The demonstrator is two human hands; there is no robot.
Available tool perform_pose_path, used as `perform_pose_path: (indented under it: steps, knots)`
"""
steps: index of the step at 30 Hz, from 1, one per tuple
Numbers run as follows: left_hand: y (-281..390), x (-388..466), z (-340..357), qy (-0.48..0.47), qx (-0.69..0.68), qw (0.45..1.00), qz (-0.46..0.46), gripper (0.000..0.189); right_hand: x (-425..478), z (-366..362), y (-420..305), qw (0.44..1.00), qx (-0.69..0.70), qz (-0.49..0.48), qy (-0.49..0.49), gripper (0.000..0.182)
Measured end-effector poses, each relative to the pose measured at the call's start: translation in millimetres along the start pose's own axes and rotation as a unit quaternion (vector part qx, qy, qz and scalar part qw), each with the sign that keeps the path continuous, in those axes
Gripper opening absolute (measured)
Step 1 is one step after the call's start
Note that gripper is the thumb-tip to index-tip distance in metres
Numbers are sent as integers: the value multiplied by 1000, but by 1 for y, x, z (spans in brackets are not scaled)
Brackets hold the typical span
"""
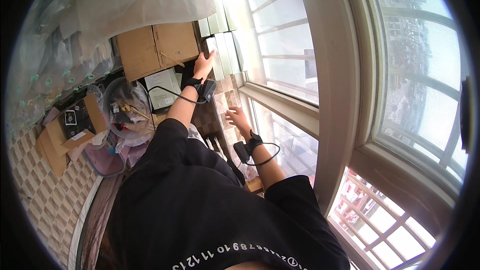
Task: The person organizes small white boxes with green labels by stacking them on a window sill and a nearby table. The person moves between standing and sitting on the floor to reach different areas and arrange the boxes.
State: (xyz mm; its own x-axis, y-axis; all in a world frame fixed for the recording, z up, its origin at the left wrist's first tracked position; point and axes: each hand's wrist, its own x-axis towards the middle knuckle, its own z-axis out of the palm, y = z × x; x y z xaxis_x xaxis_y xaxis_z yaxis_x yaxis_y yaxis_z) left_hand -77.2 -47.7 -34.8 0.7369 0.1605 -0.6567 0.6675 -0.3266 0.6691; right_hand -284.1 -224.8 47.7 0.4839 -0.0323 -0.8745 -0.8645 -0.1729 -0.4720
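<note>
My left hand (203, 66) reaches forward to a row of pale, slim boxes (225, 54) standing on the tiled window ledge. Its thumb lies against the nearest box at the row's left side; whether the fingers grip it cannot be made out. Over the tiled ledge (226, 99), beside the window frame, my right hand (237, 117) is held with its fingers apart and nothing in them. A black strapped device with a cable sits on each wrist. More pale boxes (217, 13) continue the row farther along the ledge.
Left of the boxes stands a cardboard carton (157, 47) under large translucent plastic bags (142, 0). A clear plastic tub (127, 108), a pink bin (107, 157) and an open carton (80, 122) crowd the left. Sliding window frames (333, 63) rise on the right.
</note>
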Motion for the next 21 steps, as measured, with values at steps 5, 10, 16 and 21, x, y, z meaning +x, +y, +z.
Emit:
perform_pose_path:
  steps: [5,10,16,21]
  knots:
    - [5,-22,-9,-13,-50,999,-17,80,-44,8,71,994,67,87,-17,42]
    - [3,-67,-16,-150,-162,972,-74,85,-56,-7,68,991,117,63,-25,47]
    - [-3,-95,7,-166,-199,964,-54,98,-9,-9,-41,983,149,-87,64,60]
    - [-16,-54,24,49,-95,981,162,94,52,-22,-87,941,306,-92,109,83]
